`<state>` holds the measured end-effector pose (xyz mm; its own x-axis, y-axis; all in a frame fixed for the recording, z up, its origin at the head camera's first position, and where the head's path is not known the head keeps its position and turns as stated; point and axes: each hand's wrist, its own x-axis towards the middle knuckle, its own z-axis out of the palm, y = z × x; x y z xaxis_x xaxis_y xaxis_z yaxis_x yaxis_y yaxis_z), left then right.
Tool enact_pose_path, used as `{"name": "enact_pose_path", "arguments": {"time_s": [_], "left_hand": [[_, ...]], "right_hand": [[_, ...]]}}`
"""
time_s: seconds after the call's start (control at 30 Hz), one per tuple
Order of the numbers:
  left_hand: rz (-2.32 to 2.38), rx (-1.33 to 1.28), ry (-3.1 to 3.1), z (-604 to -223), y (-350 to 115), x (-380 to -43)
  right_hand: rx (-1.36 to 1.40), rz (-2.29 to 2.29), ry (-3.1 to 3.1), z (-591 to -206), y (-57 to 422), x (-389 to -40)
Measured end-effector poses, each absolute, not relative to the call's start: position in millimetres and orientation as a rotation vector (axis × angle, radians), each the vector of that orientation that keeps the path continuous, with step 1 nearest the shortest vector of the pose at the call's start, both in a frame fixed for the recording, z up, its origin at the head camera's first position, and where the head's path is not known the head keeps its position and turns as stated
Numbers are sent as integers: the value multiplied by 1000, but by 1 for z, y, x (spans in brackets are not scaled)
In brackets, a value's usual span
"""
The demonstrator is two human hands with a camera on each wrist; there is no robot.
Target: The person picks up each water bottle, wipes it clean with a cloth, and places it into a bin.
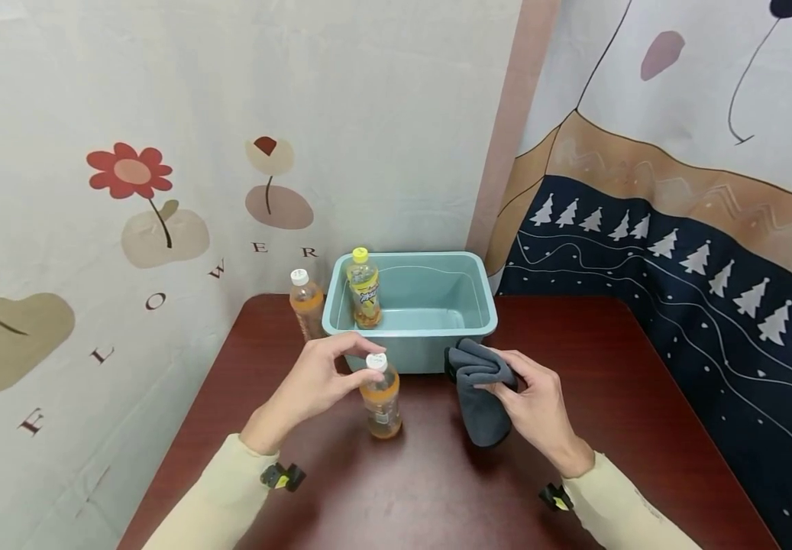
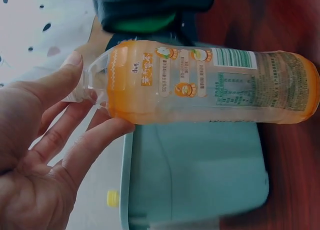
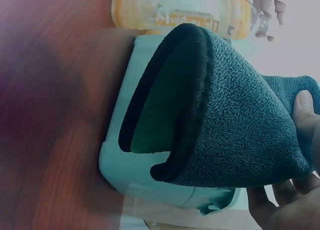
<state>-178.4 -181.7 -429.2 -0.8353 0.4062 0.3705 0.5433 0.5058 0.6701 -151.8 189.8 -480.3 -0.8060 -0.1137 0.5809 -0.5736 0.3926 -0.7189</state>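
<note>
My left hand point(image 1: 313, 380) pinches a clear plastic bottle point(image 1: 382, 405) by its white cap and neck, thumb on one side and fingers on the other. The bottle is upright at the table's middle, with an orange-banded label that shows small pictures and a barcode in the left wrist view. In my right hand point(image 1: 536, 393) is a folded dark grey cloth point(image 1: 483, 405), gripped near its top so that the lower part hangs down. The right wrist view shows the cloth's fuzzy surface point(image 3: 245, 115) and dark hemmed edge, with the fold gaping.
Behind both hands stands a light teal bin point(image 1: 423, 353), holding a yellow-capped bottle point(image 1: 366, 294) at its left end. Another white-capped bottle point(image 1: 308, 305) stands left of the bin. The dark red table point(image 1: 574, 473) backs onto printed cloth walls point(image 1: 402, 137).
</note>
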Motion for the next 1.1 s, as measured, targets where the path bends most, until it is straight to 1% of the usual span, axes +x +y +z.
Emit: {"name": "enact_pose_path", "arguments": {"time_s": [0.27, 0.57, 0.77, 1.1], "left_hand": [[-1319, -924, -2517, -432, -155, -179], [-1306, -964, -2482, -434, -138, -179], [-1331, -943, -2469, -436, -132, -178], [-1397, -872, -2514, -435, -132, -175]], "right_hand": [[610, 1369, -2223, -478, 176, -158], [668, 1311, -2321, -472, 156, -163], [729, 1362, -2386, -468, 151, -166], [1011, 1472, -2468, -462, 154, -172]]}}
